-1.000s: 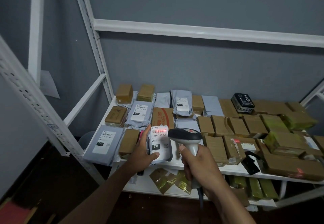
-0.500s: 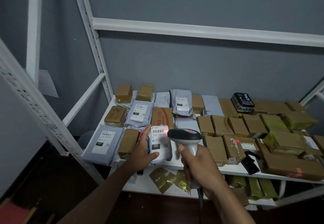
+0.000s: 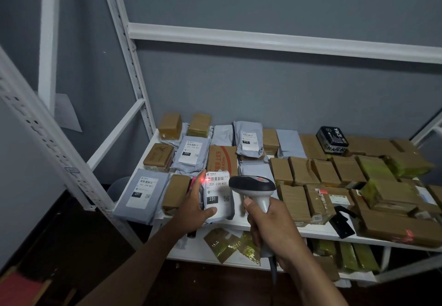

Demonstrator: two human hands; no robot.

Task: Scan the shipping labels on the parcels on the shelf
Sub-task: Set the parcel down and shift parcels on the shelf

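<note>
My left hand (image 3: 195, 206) grips a small grey mailer parcel (image 3: 218, 206) at the shelf's front, tilting it up so its white label marked 231 faces me. My right hand (image 3: 269, 228) holds a handheld barcode scanner (image 3: 253, 187) by its handle, its dark head just right of the parcel. A red scan light falls on the label's top left and on my left fingers. The white shelf (image 3: 318, 232) carries several brown boxes and grey mailers, some with labels facing up.
A large grey mailer (image 3: 141, 195) lies at the shelf's front left corner. A black box (image 3: 332, 139) sits at the back right. White slotted uprights (image 3: 124, 49) frame the shelf. A lower shelf holds more parcels (image 3: 229, 243).
The red scan light has shifted left, from across the label's barcode onto its left edge and my fingers. Both hands, parcel and scanner stay where they were.
</note>
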